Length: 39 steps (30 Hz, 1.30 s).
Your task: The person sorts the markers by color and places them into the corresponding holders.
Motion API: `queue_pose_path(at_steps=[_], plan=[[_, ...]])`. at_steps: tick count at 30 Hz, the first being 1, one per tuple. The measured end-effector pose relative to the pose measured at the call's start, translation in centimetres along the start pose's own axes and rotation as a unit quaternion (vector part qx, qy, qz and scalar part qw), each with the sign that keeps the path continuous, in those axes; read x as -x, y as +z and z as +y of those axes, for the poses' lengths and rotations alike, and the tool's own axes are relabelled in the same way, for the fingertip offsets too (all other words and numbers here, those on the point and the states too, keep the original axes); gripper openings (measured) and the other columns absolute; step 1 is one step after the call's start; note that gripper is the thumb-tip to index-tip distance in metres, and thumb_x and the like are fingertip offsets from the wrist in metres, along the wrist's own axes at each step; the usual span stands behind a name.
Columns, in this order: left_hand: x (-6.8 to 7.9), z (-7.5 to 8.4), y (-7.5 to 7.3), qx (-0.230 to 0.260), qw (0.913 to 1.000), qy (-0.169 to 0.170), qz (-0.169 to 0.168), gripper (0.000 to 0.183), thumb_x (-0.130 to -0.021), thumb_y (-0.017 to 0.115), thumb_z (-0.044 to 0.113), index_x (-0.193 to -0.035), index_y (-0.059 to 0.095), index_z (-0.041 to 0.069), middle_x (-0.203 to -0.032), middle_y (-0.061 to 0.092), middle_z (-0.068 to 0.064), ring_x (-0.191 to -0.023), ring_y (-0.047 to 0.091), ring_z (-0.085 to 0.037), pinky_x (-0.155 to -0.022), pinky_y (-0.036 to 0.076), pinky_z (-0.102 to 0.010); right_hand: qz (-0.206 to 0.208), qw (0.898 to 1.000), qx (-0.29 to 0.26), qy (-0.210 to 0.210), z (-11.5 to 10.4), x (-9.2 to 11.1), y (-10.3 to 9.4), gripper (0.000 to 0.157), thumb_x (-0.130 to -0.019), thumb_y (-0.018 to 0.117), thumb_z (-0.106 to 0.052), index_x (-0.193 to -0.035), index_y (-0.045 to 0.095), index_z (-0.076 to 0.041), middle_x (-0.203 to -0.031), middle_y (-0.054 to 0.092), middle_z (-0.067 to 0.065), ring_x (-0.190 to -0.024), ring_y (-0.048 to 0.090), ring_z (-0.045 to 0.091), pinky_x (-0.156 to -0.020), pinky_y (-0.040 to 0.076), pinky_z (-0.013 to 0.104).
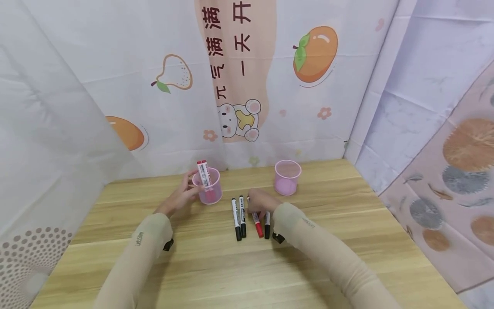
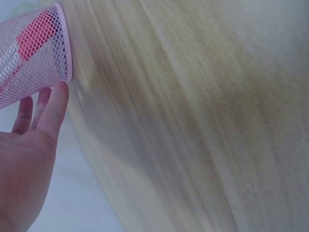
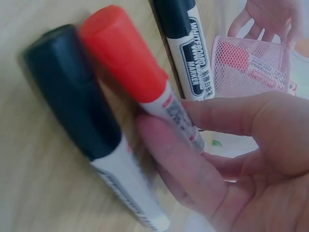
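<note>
In the head view my left hand (image 1: 182, 195) holds a pink mesh cup (image 1: 217, 194) at its side, thumb in front and fingers behind. Red-and-white markers (image 1: 203, 172) stand in that cup, their red caps (image 2: 37, 35) showing through the mesh in the left wrist view. My right hand (image 1: 263, 201) pinches a red-capped whiteboard marker (image 3: 128, 55) between thumb and fingers, low over the table. Close beside it lies a black-capped marker (image 3: 82, 92). Two more black-capped markers (image 1: 236, 219) lie side by side to the left.
A second pink mesh cup (image 1: 287, 177) stands at the back right of the wooden table (image 1: 216, 266). Behind the table hangs a printed white curtain (image 1: 127, 77), and patterned cloth (image 1: 436, 180) covers the right side.
</note>
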<state>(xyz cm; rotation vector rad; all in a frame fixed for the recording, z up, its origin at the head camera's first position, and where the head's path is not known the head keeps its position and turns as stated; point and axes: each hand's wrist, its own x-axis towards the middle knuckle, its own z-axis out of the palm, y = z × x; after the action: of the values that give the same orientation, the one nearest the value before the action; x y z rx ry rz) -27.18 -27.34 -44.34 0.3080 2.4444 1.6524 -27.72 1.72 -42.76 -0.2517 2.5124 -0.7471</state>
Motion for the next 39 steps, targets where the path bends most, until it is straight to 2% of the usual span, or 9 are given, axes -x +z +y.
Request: queue_pose_path(at_steps=[4,8,12,15,23,32,39], plan=[[-0.1,0.1,0.0,-0.001,1.0000,-0.001,-0.002,0.081,-0.103,0.058,0.029,-0.161,0.003,0.017,-0.147,0.030,-0.032,-0.131,0.040,-0.046,-0.111,0.039,-0.060,-0.016,1.000,0.017,0.010,-0.5,0.1,-0.7,0.023,-0.086,0.073,0.003,-0.103,0.059,0.001,-0.085,0.062,0.015,-0.058,0.069,0.027,-0.055,0.062,0.034],[-0.3,0.0,0.0,-0.009,0.9999,-0.005,-0.001,0.080,-0.103,0.058,0.030,-0.161,0.005,0.018,-0.146,0.031,-0.030,-0.131,0.041,-0.045,-0.110,0.040,-0.060,-0.020,0.999,0.026,-0.021,-0.9,0.2,-1.7,0.023,-0.087,0.071,0.003,-0.105,0.058,0.001,-0.083,0.064,0.014,-0.060,0.069,0.024,-0.056,0.061,0.032],[-0.2,-0.1,-0.1,-0.022,0.9997,-0.009,0.003,0.080,-0.103,0.058,0.034,-0.161,0.006,0.018,-0.144,0.033,-0.029,-0.130,0.042,-0.044,-0.109,0.041,-0.060,-0.018,0.998,-0.001,-0.052,-1.9,0.5,-2.9,0.038,-0.085,0.068,0.006,-0.121,0.056,0.004,-0.086,0.062,0.013,-0.062,0.067,0.025,-0.057,0.061,0.033],[-0.1,-0.1,-0.2,-0.023,0.9997,-0.008,0.000,0.081,-0.102,0.058,0.035,-0.161,0.005,0.019,-0.144,0.033,-0.029,-0.130,0.042,-0.045,-0.110,0.041,-0.060,-0.020,0.998,-0.037,-0.053,-2.7,0.7,-3.5,0.050,-0.085,0.066,0.008,-0.133,0.051,0.005,-0.089,0.060,0.015,-0.064,0.068,0.027,-0.062,0.063,0.037],[0.1,0.1,-0.1,-0.014,0.9999,-0.009,-0.002,0.081,-0.102,0.059,0.035,-0.161,0.005,0.020,-0.144,0.033,-0.029,-0.130,0.042,-0.044,-0.111,0.039,-0.060,-0.040,0.990,-0.117,-0.069,-4.2,0.9,-3.9,0.061,-0.087,0.067,0.010,-0.142,0.042,0.006,-0.091,0.063,0.021,-0.074,0.068,0.029,-0.063,0.063,0.036],[0.1,0.3,0.0,0.001,1.0000,0.000,-0.002,0.080,-0.102,0.058,0.026,-0.161,0.005,0.015,-0.143,0.032,-0.030,-0.126,0.044,-0.045,-0.109,0.040,-0.062,-0.035,0.986,-0.133,-0.093,-6.2,1.1,-4.3,0.064,-0.089,0.070,0.006,-0.147,0.042,0.002,-0.103,0.060,0.021,-0.085,0.066,0.032,-0.072,0.063,0.044],[0.1,0.5,0.0,-0.004,1.0000,-0.003,-0.001,0.079,-0.103,0.057,0.027,-0.161,0.005,0.016,-0.143,0.033,-0.030,-0.126,0.044,-0.044,-0.109,0.040,-0.062,-0.021,0.981,-0.159,-0.108,-7.5,1.1,-4.9,0.062,-0.092,0.069,0.004,-0.147,0.042,0.002,-0.117,0.060,0.023,-0.088,0.066,0.031,-0.068,0.064,0.042]])
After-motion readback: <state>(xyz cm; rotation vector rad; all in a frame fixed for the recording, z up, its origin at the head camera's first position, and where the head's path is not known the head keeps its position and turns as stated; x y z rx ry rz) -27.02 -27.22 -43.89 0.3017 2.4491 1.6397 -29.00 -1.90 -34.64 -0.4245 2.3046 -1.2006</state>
